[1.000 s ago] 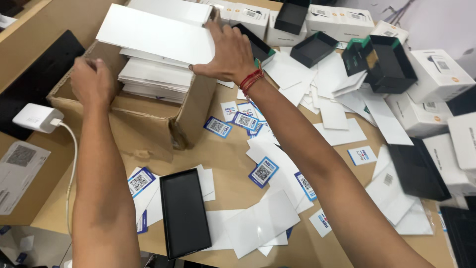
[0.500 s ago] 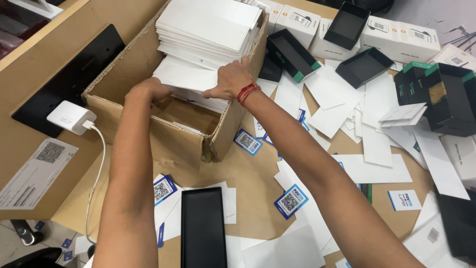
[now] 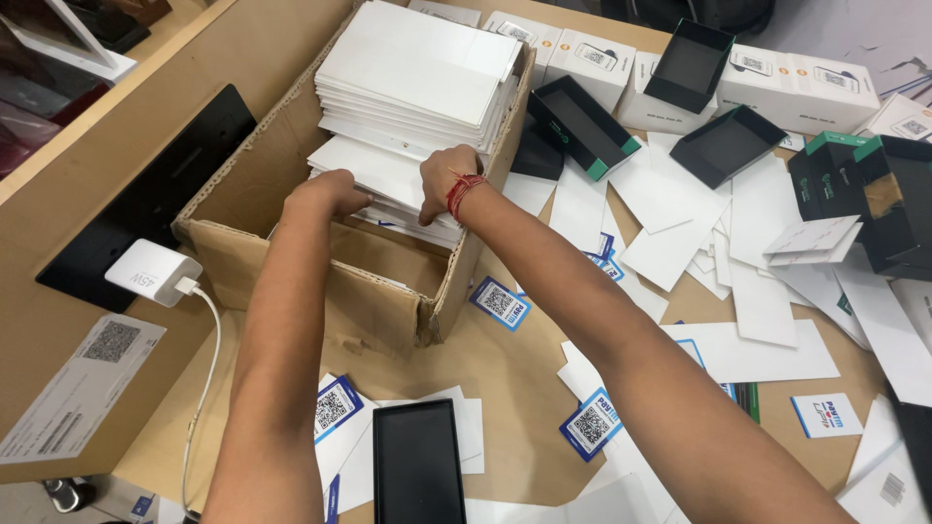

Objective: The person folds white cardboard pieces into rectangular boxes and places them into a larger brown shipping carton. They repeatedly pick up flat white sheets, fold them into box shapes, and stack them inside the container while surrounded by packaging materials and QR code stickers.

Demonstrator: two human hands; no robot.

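Cardboard box (image 3: 388,291) holds 2 stacks of white cards (image 3: 408,87); the nearer, lower stack (image 3: 374,175) lies under both hands. Left hand (image 3: 325,194) and right hand (image 3: 447,175), fingers curled, grip its near edge. Beyond stand 2 open black trays (image 3: 723,146).

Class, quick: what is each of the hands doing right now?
Left hand: curled, gripping white sheets in the cardboard box.
Right hand: closed on same sheets.

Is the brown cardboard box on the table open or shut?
Open. The brown cardboard box has its flaps folded out, exposing stacks of white cards; the left hand and right hand reach inside.
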